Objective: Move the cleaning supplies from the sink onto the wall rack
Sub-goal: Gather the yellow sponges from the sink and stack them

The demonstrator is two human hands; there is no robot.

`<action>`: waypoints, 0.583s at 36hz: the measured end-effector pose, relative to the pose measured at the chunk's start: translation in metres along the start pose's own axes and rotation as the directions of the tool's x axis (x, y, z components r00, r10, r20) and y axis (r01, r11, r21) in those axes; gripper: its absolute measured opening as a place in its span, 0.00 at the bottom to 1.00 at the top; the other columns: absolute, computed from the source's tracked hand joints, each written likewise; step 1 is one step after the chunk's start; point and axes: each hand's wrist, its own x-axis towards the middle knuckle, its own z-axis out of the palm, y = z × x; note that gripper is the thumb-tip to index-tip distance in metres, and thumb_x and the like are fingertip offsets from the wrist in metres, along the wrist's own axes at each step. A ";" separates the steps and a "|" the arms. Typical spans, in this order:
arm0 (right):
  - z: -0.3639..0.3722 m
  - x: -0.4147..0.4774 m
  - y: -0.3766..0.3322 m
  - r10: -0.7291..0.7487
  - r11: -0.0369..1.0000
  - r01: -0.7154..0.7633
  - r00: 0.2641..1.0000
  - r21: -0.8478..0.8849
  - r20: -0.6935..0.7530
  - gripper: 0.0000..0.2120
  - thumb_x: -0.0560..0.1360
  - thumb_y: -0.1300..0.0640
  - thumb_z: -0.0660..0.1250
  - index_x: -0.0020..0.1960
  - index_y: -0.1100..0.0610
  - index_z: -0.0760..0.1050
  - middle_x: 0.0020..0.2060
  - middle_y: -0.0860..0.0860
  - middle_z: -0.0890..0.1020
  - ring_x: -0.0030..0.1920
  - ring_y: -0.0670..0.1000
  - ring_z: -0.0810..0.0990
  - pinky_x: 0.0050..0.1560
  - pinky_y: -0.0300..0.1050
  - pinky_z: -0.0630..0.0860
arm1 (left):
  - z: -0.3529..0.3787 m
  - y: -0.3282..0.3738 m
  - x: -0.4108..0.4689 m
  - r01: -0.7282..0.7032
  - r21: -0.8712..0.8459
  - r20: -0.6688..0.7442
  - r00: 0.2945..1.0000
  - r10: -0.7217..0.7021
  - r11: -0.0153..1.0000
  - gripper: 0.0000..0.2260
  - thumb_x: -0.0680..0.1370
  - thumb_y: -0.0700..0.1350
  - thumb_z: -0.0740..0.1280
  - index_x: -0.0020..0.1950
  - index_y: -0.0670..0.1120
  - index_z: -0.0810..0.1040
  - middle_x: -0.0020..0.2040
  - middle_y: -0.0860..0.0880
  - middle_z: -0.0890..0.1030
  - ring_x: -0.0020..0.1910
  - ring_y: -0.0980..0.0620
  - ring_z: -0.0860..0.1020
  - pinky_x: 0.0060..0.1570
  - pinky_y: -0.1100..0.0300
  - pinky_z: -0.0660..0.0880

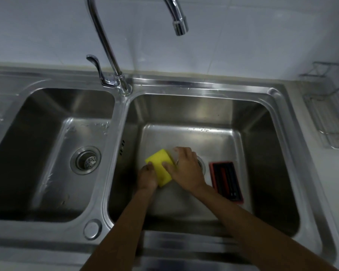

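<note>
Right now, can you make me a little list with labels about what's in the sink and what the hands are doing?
sink: double steel sink, hands in the right basin
sponge: yellow sponge, gripped from both sides
left hand: left hand on the sponge's near left edge
right hand: right hand over the sponge's right side
other item: red and black tray on the basin floor, right of the hands, untouched
wall rack: wire rack at far right
faucet: faucet, no water seen

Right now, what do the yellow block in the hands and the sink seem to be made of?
Yellow sponge: looks like soft foam, matte and evenly coloured; both the left hand and the right hand hold it. Sink: probably stainless steel, with a brushed grey sheen, bright reflections and water drops.
</note>
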 end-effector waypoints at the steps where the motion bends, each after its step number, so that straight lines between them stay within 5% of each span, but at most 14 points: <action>1: 0.002 0.005 0.003 0.116 0.990 -0.122 0.990 0.070 0.081 0.35 0.74 0.37 0.69 0.72 0.58 0.68 0.66 0.57 0.74 0.66 0.59 0.72 0.65 0.52 0.71 | -0.002 0.006 -0.005 0.000 0.019 0.009 1.000 0.000 1.000 0.29 0.78 0.59 0.55 0.62 0.37 0.79 0.61 0.34 0.80 0.60 0.36 0.79 0.62 0.43 0.76; 4: 0.006 0.015 0.007 0.271 0.919 -0.342 0.910 0.197 0.315 0.37 0.76 0.34 0.65 0.76 0.56 0.64 0.70 0.55 0.74 0.70 0.57 0.73 0.70 0.52 0.69 | -0.002 0.011 -0.009 0.008 0.022 0.045 0.999 -0.009 1.000 0.26 0.79 0.58 0.56 0.65 0.41 0.77 0.62 0.40 0.81 0.61 0.39 0.79 0.62 0.44 0.77; 7: 0.008 0.016 0.005 0.252 0.906 -0.369 0.864 0.207 0.435 0.32 0.79 0.33 0.59 0.76 0.51 0.66 0.69 0.52 0.76 0.68 0.55 0.75 0.68 0.52 0.70 | 0.004 0.015 -0.006 0.050 -0.056 0.056 0.997 -0.047 0.997 0.23 0.84 0.55 0.54 0.69 0.40 0.74 0.66 0.37 0.78 0.62 0.38 0.78 0.63 0.41 0.75; 13: -0.004 0.011 -0.003 0.194 0.877 -0.368 0.859 0.309 0.475 0.29 0.82 0.40 0.60 0.80 0.47 0.60 0.73 0.47 0.72 0.73 0.52 0.70 0.67 0.40 0.65 | 0.006 0.046 -0.034 0.161 -0.200 0.148 0.980 -0.133 0.966 0.19 0.86 0.49 0.55 0.75 0.45 0.66 0.63 0.44 0.74 0.60 0.42 0.76 0.64 0.42 0.74; 21: 0.004 0.006 -0.004 0.180 0.823 -0.427 0.822 0.374 0.541 0.33 0.80 0.34 0.58 0.81 0.44 0.54 0.77 0.48 0.66 0.75 0.51 0.66 0.75 0.47 0.63 | 0.013 0.014 0.009 0.186 -0.122 0.174 0.971 -0.164 0.975 0.33 0.76 0.62 0.61 0.77 0.47 0.66 0.70 0.43 0.75 0.64 0.40 0.77 0.66 0.41 0.73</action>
